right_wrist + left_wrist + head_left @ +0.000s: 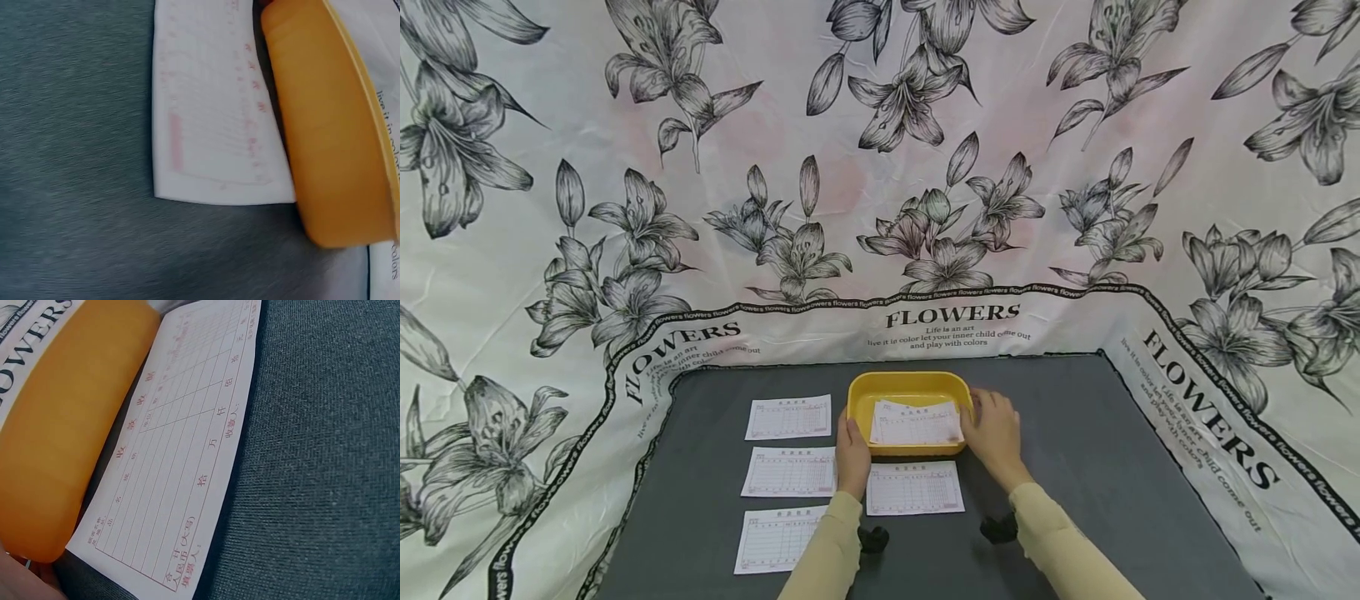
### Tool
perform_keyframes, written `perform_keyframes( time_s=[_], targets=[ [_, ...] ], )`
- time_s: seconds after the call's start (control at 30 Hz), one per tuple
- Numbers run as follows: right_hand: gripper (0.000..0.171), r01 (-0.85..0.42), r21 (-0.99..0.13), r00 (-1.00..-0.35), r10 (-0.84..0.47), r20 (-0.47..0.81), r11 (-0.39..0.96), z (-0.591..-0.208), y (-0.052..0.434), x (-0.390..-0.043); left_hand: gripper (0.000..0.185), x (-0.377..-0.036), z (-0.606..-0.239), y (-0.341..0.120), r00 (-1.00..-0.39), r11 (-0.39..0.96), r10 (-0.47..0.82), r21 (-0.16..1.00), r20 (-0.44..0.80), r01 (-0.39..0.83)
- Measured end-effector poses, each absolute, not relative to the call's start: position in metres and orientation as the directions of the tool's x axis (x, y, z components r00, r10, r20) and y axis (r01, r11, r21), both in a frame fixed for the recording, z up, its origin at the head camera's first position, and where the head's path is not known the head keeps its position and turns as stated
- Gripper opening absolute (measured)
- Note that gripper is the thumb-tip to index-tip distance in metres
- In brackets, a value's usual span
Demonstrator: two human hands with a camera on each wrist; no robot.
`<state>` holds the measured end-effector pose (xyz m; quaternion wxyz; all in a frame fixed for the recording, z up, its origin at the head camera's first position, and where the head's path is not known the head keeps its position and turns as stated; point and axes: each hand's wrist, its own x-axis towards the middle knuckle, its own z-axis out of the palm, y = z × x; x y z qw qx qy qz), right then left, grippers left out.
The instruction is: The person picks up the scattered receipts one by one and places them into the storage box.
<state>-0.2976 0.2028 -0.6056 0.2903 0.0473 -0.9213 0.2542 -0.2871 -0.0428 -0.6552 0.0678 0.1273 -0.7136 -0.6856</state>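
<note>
Dark grey cloth [1075, 433] covers the work surface; a white sheet printed with black lilies and "FLOWERS" lettering [880, 167] hangs behind and drapes round its edges.

Yellow tray [907, 388]: shallow, rounded corners, plastic-looking, sits at the far middle of the cloth. It holds a loose stack of slips [917, 422], white with red-printed grids.

Left hand [852, 454]: against the tray's left near corner, fingers curled onto the side wall. Right hand [995, 435]: against the tray's right side, fingers bent round the rim. Both sleeves pale yellow.

Form just in front of tray [914, 488]: flat on the cloth, between the two forearms, its far edge tucked at the tray's foot. Three more forms [788, 471] lie in a column to the left, well apart from one another.

Hard to read:
- Printed characters are legible only in the left wrist view, red, in table rows; elsewhere too small or blurred.
- Fingertips of both hands are hidden behind the tray wall; neither wrist view shows fingers.
- Count of slips in the stack cannot be told.
- Nearest left form is partly covered by the left sleeve.
</note>
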Motion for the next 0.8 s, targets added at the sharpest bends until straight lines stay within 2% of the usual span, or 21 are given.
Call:
perform_keyframes(
  time_s=[0.2, 0.43, 0.8],
  targets=[
    [0.045, -0.211, -0.513, -0.820, 0.135, 0.556, 0.832, -0.617, 0.211, -0.276, 0.052, -0.285, -0.653, -0.042, -0.960, 0.018, -0.271, 0.997, -0.069, -0.077],
    [0.051, -0.136, -0.573, -0.860, 0.190, 0.473, 0.808, -0.624, 0.213, -0.253, 0.052, -0.284, -0.653, -0.042, -0.959, 0.013, -0.267, 0.995, -0.090, -0.097],
    [0.062, -0.059, -0.575, -0.907, 0.197, 0.373, 0.816, -0.640, 0.209, -0.226, 0.050, -0.284, -0.651, -0.042, -0.959, 0.009, -0.278, 0.998, -0.060, -0.065]
  ],
)
